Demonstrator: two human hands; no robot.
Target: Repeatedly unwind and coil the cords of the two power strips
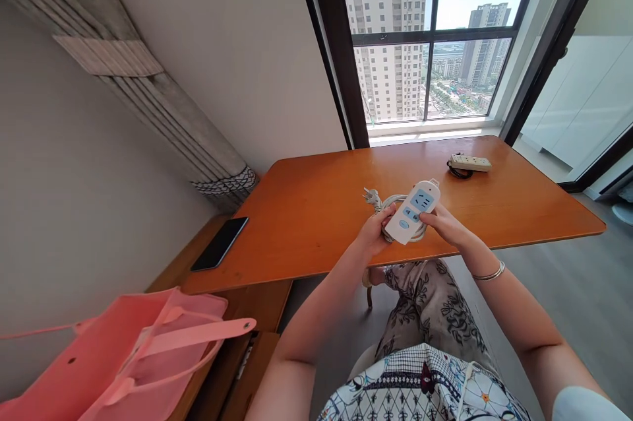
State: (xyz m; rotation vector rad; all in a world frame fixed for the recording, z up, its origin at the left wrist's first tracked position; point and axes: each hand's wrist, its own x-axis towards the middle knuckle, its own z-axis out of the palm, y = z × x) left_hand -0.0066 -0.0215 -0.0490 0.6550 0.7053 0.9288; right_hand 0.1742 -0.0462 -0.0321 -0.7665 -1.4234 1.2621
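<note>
Framed by a dark-edged window, an orange-brown table carries a black phone at its left end and a beige power strip with dark cord toward the far right. Left of the table sits a pink bag. Over the near edge, the left hand and right hand both grip a white power strip, which partly hides its looped cord.
</note>
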